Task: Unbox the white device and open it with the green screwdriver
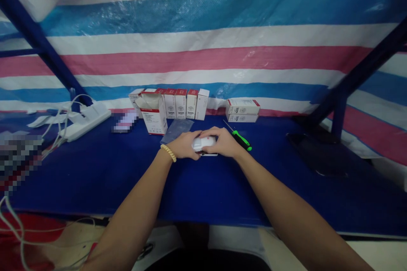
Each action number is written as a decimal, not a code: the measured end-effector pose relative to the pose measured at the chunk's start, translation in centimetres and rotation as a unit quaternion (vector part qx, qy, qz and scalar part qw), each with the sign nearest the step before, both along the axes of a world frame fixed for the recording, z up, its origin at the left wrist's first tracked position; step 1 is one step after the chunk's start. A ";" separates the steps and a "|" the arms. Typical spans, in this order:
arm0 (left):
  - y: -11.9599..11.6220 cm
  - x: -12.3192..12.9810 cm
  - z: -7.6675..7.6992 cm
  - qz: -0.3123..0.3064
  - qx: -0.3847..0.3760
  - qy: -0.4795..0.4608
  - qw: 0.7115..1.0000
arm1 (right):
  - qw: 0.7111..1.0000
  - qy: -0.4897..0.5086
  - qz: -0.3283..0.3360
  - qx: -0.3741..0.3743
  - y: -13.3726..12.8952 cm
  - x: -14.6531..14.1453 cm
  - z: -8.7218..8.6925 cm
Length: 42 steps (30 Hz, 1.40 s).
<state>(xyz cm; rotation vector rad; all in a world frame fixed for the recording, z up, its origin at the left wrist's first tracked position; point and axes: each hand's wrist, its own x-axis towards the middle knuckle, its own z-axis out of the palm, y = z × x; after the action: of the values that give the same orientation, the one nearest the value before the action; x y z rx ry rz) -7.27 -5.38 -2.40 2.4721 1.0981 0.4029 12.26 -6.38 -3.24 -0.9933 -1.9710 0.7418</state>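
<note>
Both hands hold a small, rounded white plastic detector (199,144) just over the blue tabletop. My left hand (184,145) is closed on its left end, with a yellow band on the wrist. The fingers of my right hand (222,142) wrap its right side and top. A flat white edge shows beneath the detector, partly hidden by the hands. Behind my left hand lies a clear plastic bag (178,129). To the right of my right hand is a screwdriver (241,139) with a green and black handle.
An opened white and red box (153,118) stands before a row of several similar boxes (181,105). Two more boxes (243,110) are stacked at the back right. A white power strip (87,120) with cables sits left. A dark, flat phone-like object (318,154) lies right.
</note>
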 end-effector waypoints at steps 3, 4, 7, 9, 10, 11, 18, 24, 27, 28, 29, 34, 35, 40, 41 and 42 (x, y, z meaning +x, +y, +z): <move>0.0 -0.2 0.1 0.018 0.000 -0.034 0.999 | 0.999 0.029 -0.005 -0.024 0.2 0.0 -0.1; 0.1 -0.3 0.2 0.022 0.004 -0.058 0.998 | 0.998 0.053 -0.003 -0.038 0.3 0.0 -0.2; 0.4 -0.7 0.2 0.031 0.025 -0.182 0.982 | 0.981 0.167 -0.001 -0.101 1.0 -0.1 -0.5; 0.7 -0.7 0.1 0.068 0.040 -0.258 0.963 | 0.959 0.247 -0.034 -0.134 1.4 -0.2 -0.7; 0.9 -0.6 -0.1 0.096 0.043 -0.284 0.953 | 0.946 0.286 -0.054 -0.146 1.6 -0.3 -0.8; 1.1 -0.5 -0.3 0.124 0.038 -0.304 0.944 | 0.932 0.319 -0.067 -0.160 1.8 -0.5 -0.8; 1.3 1.0 -1.2 0.233 -0.102 -0.388 0.886 | 0.898 0.351 -0.062 -0.256 1.7 -0.6 -0.3; 1.1 1.1 -0.2 0.270 -0.153 -0.424 0.851 | 0.912 0.292 -0.138 -0.253 1.7 -0.2 -0.3; 1.3 0.9 0.2 0.290 -0.170 -0.443 0.831 | 0.905 0.310 -0.152 -0.250 2.0 0.0 -0.6; 1.4 0.7 0.3 0.294 -0.171 -0.446 0.828 | 0.904 0.314 -0.148 -0.250 2.0 0.1 -0.6; 1.5 0.5 0.3 0.294 -0.163 -0.449 0.828 | 0.905 0.317 -0.141 -0.246 2.1 0.2 -0.6; 2.0 -0.3 -0.2 0.262 -0.012 -0.485 0.834 | 0.879 0.394 -0.046 -0.266 1.7 0.7 0.1; 2.1 -0.4 -0.3 0.247 0.007 -0.493 0.834 | 0.867 0.415 -0.024 -0.276 1.6 0.8 0.2; 1.9 -0.1 -0.6 0.143 -0.023 -0.514 0.845 | 0.858 0.444 -0.020 -0.259 1.8 1.0 0.0; 1.9 0.1 -0.6 0.129 -0.017 -0.514 0.848 | 0.863 0.442 -0.024 -0.245 1.8 1.0 -0.1; 1.8 0.2 -0.6 0.119 -0.006 -0.515 0.849 | 0.867 0.441 -0.028 -0.233 1.9 1.1 -0.2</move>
<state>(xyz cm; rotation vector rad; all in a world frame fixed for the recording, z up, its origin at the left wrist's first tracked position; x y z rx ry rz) -7.09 -3.56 -3.00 1.6204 0.8664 1.5456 13.33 -4.53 -3.45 -0.7509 -0.9741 1.3812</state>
